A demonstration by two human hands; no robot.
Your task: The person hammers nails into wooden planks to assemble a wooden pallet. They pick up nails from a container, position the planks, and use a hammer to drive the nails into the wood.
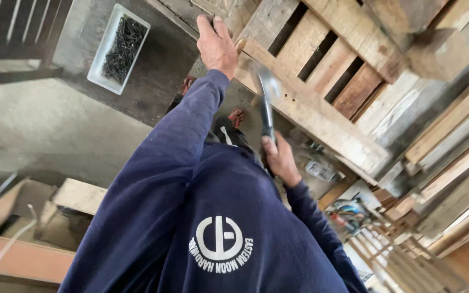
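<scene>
the right hand is closed around the handle of a hammer, its head raised and blurred over the wooden pallet. the left hand grips the pallet's edge board; keeping those fingers clear of the strike line seems wise. a white tray of dark nails sits on the grey counter, well apart. stacked planks crowd the right side.

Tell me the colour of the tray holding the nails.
White tray, full of dark nails; seen in the head view.
</scene>
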